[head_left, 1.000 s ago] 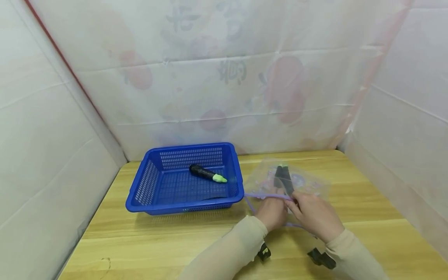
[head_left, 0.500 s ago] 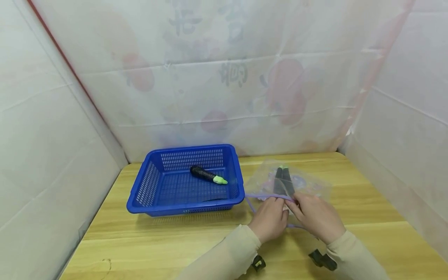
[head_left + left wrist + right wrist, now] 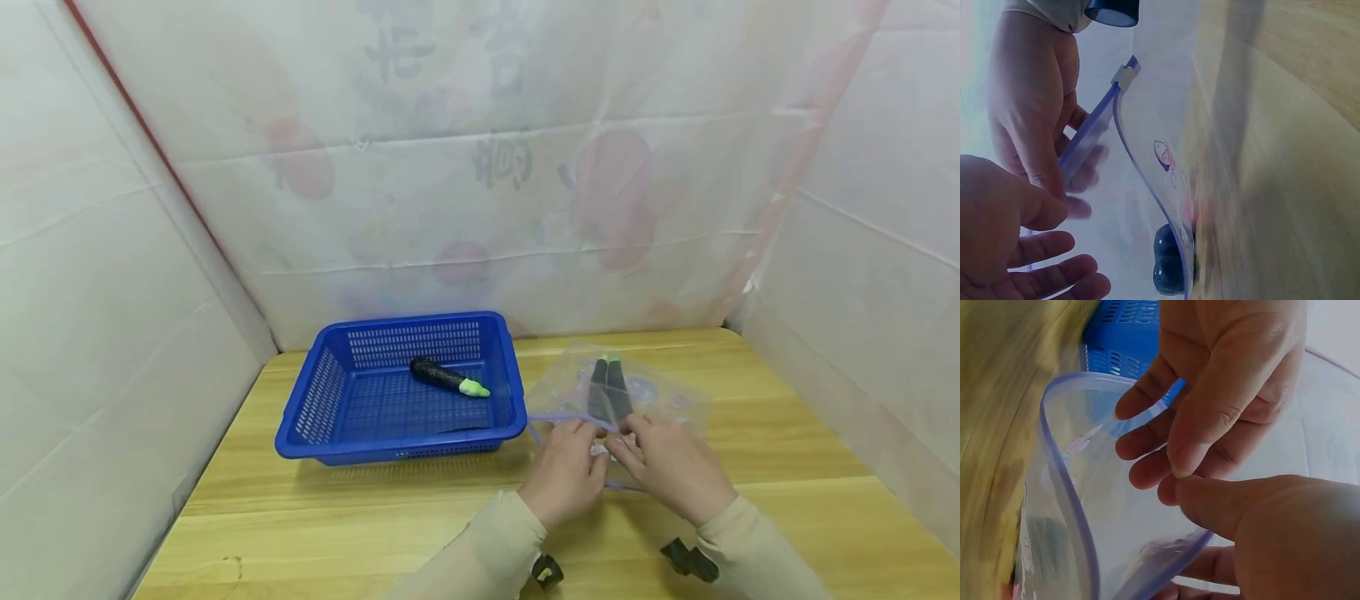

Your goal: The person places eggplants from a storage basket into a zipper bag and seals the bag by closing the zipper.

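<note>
A clear zip bag with purple-edged lips (image 3: 573, 417) lies on the table, its mouth facing me. Inside it, two dark eggplants (image 3: 609, 392) lie side by side, green tips pointing away; their rounded ends (image 3: 1169, 262) show through the film. My right hand (image 3: 675, 462) pinches the bag's rim between thumb and fingers, with the white slider (image 3: 1124, 76) near its wrist in the left wrist view. My left hand (image 3: 566, 471) is at the mouth, fingers loosely bent, thumb close to the right thumb. In the right wrist view its fingers (image 3: 1147, 434) overlap the opening.
A blue perforated basket (image 3: 401, 446) stands left of the bag. One eggplant (image 3: 448, 377) lies in it, and a dark sliver (image 3: 465, 430) shows behind its near wall. Pale cloth walls (image 3: 450, 208) enclose the wooden table (image 3: 315, 525) at the back and sides.
My left hand has drawn back and left out of the bag's mouth, its fingers now visible at the opening. My right hand stays at the rim; the eggplants keep their places.
</note>
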### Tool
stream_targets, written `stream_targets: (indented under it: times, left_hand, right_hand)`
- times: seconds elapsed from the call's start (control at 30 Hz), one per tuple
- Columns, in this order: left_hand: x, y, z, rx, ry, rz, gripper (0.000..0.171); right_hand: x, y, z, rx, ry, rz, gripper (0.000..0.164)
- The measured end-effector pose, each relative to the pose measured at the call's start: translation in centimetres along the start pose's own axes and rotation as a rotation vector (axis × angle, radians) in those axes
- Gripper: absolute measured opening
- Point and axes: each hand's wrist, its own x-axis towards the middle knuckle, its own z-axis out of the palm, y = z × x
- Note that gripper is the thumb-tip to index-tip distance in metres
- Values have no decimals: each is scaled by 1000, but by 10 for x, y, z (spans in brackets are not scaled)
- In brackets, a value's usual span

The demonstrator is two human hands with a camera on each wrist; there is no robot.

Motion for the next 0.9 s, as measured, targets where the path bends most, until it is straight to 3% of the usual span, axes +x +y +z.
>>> stream_targets:
  times: [0.2, 0.37, 0.63, 0.9]
  left_hand:
    - [2, -2, -1, -11, 17, -22, 21]
    - [4, -6, -2, 13, 45, -37, 21]
    - [2, -12, -1, -6, 40, -53, 26]
    - [-3, -11, -2, 1, -2, -52, 26]
  right_hand:
    - [-3, 4, 4, -58, 6, -77, 54]
    - [-3, 7, 5, -47, -39, -66, 57]
    - [-5, 10, -1, -35, -112, -9, 49]
    - [-5, 12, -3, -15, -112, -42, 36]
